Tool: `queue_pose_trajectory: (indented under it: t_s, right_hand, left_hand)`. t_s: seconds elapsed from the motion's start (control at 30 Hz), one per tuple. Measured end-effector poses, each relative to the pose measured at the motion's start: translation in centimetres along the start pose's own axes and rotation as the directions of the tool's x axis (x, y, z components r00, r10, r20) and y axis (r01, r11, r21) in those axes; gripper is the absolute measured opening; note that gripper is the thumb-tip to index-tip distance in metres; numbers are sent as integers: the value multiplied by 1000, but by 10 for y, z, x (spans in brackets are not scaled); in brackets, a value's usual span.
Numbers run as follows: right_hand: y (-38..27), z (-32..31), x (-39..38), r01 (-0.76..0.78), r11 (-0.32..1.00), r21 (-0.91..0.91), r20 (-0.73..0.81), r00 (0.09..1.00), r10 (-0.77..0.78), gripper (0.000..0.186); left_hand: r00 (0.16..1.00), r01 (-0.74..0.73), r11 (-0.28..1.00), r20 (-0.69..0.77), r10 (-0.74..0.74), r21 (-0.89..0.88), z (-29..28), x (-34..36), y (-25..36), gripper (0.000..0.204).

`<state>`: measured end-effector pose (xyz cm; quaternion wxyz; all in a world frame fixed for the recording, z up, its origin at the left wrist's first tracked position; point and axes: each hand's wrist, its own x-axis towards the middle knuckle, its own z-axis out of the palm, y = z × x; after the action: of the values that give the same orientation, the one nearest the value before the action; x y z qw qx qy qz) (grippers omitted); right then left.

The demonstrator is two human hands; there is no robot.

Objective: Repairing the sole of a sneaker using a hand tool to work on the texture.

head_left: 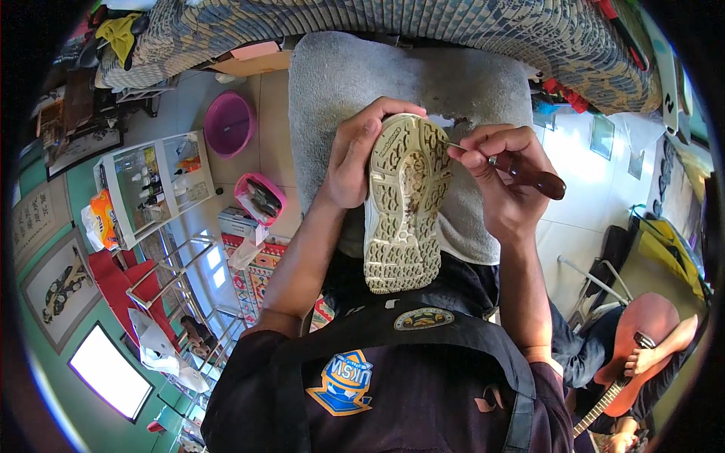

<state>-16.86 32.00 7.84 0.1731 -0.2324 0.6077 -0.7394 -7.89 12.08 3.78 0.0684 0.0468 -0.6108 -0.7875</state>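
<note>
A shoe (404,226) is held sole up above my lap, its worn yellowish tread facing me. My left hand (355,155) grips its left side near the far end, fingers wrapped over the edge. In my right hand (510,177) is an awl (540,181) with a glossy reddish-brown handle. Its thin metal shaft points left, and the tip meets the sole's upper right edge; how deep it goes cannot be seen. Under the shoe, a grey cloth (325,90) covers the surface before me and has a ragged hole near the shoe's far end.
Patterned fabric (423,19) runs along the far side. On the left floor are a purple-pink basin (229,124) and a pink basket (260,198) with tools, near a glass-sided cabinet (162,185). At the lower right, another person holds a guitar (642,332).
</note>
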Motion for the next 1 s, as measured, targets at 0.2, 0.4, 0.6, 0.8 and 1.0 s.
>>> queue_pose_trajectory:
  t_s: [0.2, 0.4, 0.6, 0.8, 1.0]
  right_hand:
    - [3, 3, -2, 56, 994, -89, -33, 998, -60, 21]
    - [2, 4, -1, 69, 995, -74, -39, 997, -72, 20]
    - [0, 4, -1, 76, 991, -109, 3, 997, -76, 22]
    - [0, 7, 0, 58, 996, -72, -37, 997, -60, 21]
    - [-1, 5, 1, 46, 997, -57, -43, 998, -49, 20]
  left_hand:
    - [999, -38, 999, -29, 37, -35, 4, 1, -1, 63]
    - [1000, 4, 1000, 1, -4, 14, 0, 1, 0, 71]
    - [1000, 4, 1000, 14, -4, 10, -1, 0, 0, 72]
    - [1000, -2, 1000, 6, 2, 14, 0, 0, -1, 71]
    - [1000, 3, 1000, 11, -3, 27, 0, 1, 0, 72]
